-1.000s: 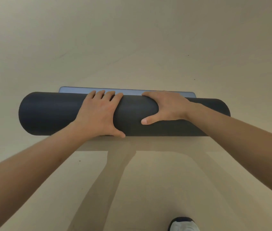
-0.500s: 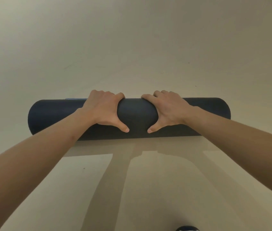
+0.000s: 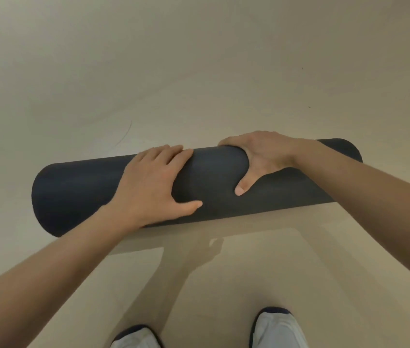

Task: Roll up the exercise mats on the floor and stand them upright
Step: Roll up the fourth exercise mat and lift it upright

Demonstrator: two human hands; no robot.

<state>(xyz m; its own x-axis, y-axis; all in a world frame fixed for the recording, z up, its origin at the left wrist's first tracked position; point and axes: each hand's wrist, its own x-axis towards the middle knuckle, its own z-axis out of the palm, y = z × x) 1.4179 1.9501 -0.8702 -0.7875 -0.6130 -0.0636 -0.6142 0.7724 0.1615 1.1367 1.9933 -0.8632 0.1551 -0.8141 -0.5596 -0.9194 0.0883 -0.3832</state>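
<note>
As the left hand (image 3: 152,183) presses open-palmed and the right hand (image 3: 265,154) clasps it, the dark mat (image 3: 214,172) lies fully rolled.

Rolled mat (image 3: 211,182) crosswise on floor (image 3: 199,59), left hand (image 3: 153,182), right hand (image 3: 261,156) atop, shoes (image 3: 278,327) likely apart, nearer.

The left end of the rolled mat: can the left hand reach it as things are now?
Probably yes. The left hand rests on the rolled mat near its middle, and the stretch to the left end lies bare.
</note>
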